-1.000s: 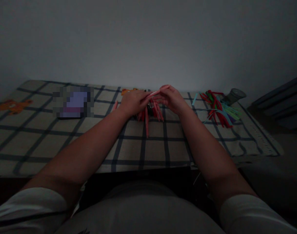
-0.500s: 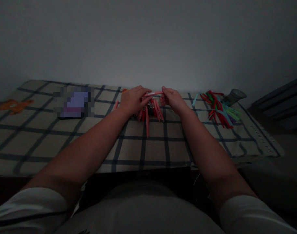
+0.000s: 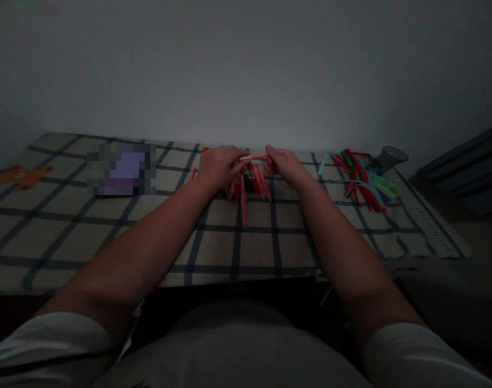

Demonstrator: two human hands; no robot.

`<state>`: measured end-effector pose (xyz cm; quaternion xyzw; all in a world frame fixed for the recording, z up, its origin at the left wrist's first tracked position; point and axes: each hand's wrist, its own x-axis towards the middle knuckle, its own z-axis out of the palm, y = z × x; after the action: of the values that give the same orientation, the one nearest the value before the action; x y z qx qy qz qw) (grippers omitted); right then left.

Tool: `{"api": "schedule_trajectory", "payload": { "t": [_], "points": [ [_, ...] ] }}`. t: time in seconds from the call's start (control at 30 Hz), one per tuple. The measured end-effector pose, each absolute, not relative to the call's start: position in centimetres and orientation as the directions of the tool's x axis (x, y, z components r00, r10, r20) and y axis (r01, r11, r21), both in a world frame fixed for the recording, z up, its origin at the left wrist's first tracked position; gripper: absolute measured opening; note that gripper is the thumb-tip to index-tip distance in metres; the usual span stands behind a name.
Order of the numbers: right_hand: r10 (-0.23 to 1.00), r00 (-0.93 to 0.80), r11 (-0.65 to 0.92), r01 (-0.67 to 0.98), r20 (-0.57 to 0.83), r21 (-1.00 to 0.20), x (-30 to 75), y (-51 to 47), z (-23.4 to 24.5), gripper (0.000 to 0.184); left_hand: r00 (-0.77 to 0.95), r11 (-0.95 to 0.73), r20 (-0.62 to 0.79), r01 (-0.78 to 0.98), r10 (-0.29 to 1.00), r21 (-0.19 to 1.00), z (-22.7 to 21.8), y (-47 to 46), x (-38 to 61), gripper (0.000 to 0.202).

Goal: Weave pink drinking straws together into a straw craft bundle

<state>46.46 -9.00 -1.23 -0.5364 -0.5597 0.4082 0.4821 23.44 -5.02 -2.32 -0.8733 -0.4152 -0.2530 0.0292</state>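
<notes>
A dim view looks down over a person's two bare forearms, which reach forward across a desk (image 3: 108, 237) covered by a pale cloth (image 3: 213, 248) with dark checks.

The left hand (image 3: 219, 168) and the right hand (image 3: 284, 166) meet at the far middle of the desk and hold a short pink strip (image 3: 256, 156) between them. The strip lies nearly level, raised a little above the cloth. The left fingers (image 3: 236, 160) are closed on its left end and the right fingers (image 3: 270, 154) are pinched on its right end. In the poor light it could be paper or a thin straw.

Just below the hands, a pile (image 3: 246, 189) of pink and red strips lies on the cloth. One long piece points back toward the person.

Well to the right, a bundle (image 3: 362, 180) of red, green and blue strips is spread near the far right corner. A jar (image 3: 389, 158) lies on its side just beyond the bundle.

On the left, a blurred patch (image 3: 122, 168) covers something purple. Further left, an orange bear (image 3: 21, 175) shows on the cloth near the edge.

A plain grey wall (image 3: 246, 70) fills the upper half of the view. White sleeves (image 3: 52, 345) show at the bottom corners.
</notes>
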Motion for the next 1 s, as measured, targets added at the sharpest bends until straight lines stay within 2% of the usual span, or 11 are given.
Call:
{"api": "schedule_trajectory", "payload": {
  "t": [0.4,1.0],
  "points": [
    [0.979,0.0,0.195,0.256,0.202,-0.947,46.8,-8.7,-1.5,0.076,0.576,-0.679,0.441,0.726,0.688,0.11,-2.4,-4.7,23.2,0.052],
    [0.978,-0.006,0.202,0.246,0.207,-0.948,46.8,-9.0,-1.1,0.079,0.598,-0.645,0.343,0.764,0.725,0.032,-1.0,-5.8,23.6,0.054]
  ]
}}
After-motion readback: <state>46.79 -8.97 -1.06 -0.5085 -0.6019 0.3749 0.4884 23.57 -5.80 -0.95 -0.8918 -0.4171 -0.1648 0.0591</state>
